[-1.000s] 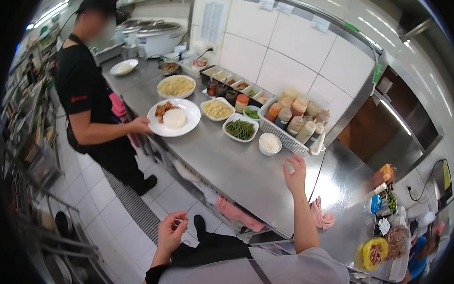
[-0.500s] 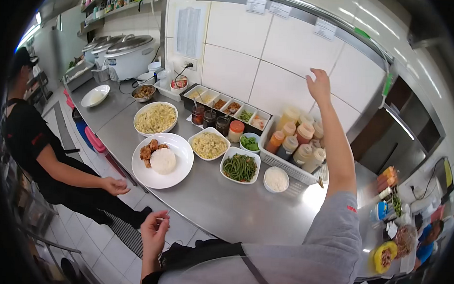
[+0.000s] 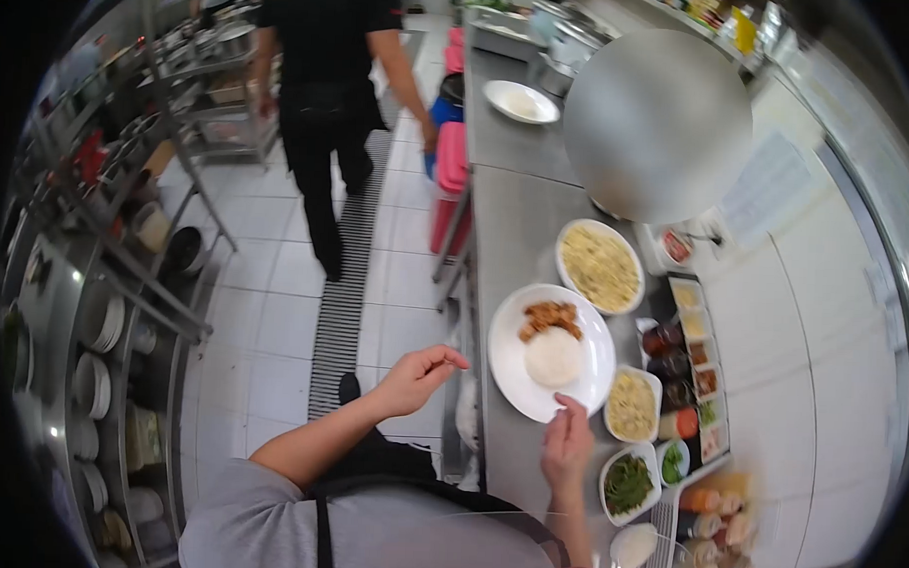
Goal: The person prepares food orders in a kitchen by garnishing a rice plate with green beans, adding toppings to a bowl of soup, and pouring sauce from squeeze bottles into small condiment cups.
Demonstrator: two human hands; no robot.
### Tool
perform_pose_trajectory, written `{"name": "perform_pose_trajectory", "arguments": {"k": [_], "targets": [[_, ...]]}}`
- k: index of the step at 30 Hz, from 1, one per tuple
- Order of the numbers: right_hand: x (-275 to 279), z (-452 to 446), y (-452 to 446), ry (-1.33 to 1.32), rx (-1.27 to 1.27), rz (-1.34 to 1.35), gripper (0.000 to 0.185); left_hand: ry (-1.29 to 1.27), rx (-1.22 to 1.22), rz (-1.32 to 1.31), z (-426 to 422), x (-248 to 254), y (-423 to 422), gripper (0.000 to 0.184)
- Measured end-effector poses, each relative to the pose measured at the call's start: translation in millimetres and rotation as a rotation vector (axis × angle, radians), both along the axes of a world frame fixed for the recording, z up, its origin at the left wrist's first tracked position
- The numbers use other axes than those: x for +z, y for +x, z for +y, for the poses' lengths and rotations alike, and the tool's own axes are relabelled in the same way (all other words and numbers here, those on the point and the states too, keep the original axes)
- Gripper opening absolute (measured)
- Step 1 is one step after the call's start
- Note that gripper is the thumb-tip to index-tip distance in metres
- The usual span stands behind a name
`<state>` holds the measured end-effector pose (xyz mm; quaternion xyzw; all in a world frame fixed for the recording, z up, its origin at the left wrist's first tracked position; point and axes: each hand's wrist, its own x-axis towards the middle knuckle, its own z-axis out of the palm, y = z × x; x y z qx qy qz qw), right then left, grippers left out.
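A round white plate [image 3: 511, 381] lies on the steel counter, holding a mound of white rice [image 3: 553, 358] and browned, glazed pieces of meat [image 3: 550, 319]. My right hand [image 3: 568, 440] is at the plate's near rim; its fingertips overlap the edge, but firm contact cannot be made out. Off the counter's left edge, my left hand [image 3: 418, 380] hovers with loosely bent fingers and nothing in it. A square bowl of noodle-like food [image 3: 631, 404] and a bowl of green beans [image 3: 627, 484] stand right of the plate. Beyond it sits a larger yellow noodle-like dish [image 3: 599, 266].
A person in black [image 3: 326, 89] is in the aisle, back towards me. Sauce bottles [image 3: 717, 514], jars [image 3: 677, 367] and a condiment tray [image 3: 702, 358] line the wall side. A rack of plates [image 3: 92, 387] stands left. A blurred grey disc covers part of the counter's back.
My view has swung left. My right hand has come down from near the wall to the plate's rim. My left hand has moved closer to the plate. The co-worker has turned and walked away.
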<state>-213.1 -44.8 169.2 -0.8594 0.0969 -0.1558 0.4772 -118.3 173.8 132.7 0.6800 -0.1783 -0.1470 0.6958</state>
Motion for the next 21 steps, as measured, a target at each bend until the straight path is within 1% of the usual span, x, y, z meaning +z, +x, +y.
{"name": "perform_pose_trajectory", "arguments": {"k": [2,4,5,6,8,9,10,11,12,13,14,15,16,17,18,19,20,21], "targets": [[-21,41,20,0.002,0.157,-0.107,0.019,0.032,0.027,0.053,22,2,6,0.016],[-32,76,43,0.073,0.329,-0.104,0.025,0.017,0.118,0.037,44,-5,16,0.017],[-26,93,53,0.149,0.362,0.003,0.026,-0.037,0.142,0.166,55,-4,22,0.017],[-32,103,68,0.148,0.419,-0.001,0.026,-0.100,0.171,0.294,68,-4,30,0.017],[-53,123,100,0.236,0.463,0.058,0.026,-0.079,0.269,0.292,102,-3,54,0.016],[-50,135,119,0.297,0.485,0.084,0.025,-0.053,0.296,0.302,117,-3,69,0.016],[-51,146,141,0.297,0.504,0.083,0.025,-0.026,0.312,0.318,131,-3,84,0.017],[-53,156,163,0.262,0.511,0.066,0.024,0.010,0.396,0.293,145,-2,98,0.027],[-56,169,187,0.226,0.519,0.048,0.023,0.009,0.410,0.291,165,-11,117,0.027],[-56,185,213,0.288,0.533,0.037,0.021,-0.004,0.499,0.221,185,-25,137,0.034],[-56,199,239,0.284,0.562,0.031,0.021,-0.018,0.597,0.139,205,-33,159,0.041],[-55,217,268,0.303,0.572,0.041,0.021,-0.064,0.630,0.172,223,-35,181,0.046],[-53,234,293,0.323,0.577,0.066,0.021,-0.064,0.662,0.166,244,-22,203,0.046],[-47,252,319,0.288,0.602,0.045,0.019,-0.085,0.693,0.158,265,-8,220,0.048],[-40,271,343,0.292,0.657,0.059,0.018,-0.106,0.725,0.160,286,2,235,0.049],[-42,284,367,0.270,0.673,0.055,0.018,-0.092,0.687,0.093,307,10,251,0.047],[-47,300,395,0.255,0.692,0.039,0.019,-0.074,0.720,0.094,329,13,269,0.047],[-55,313,419,0.231,0.678,-0.018,0.015,-0.029,0.774,0.052,347,13,284,0.044]]}}
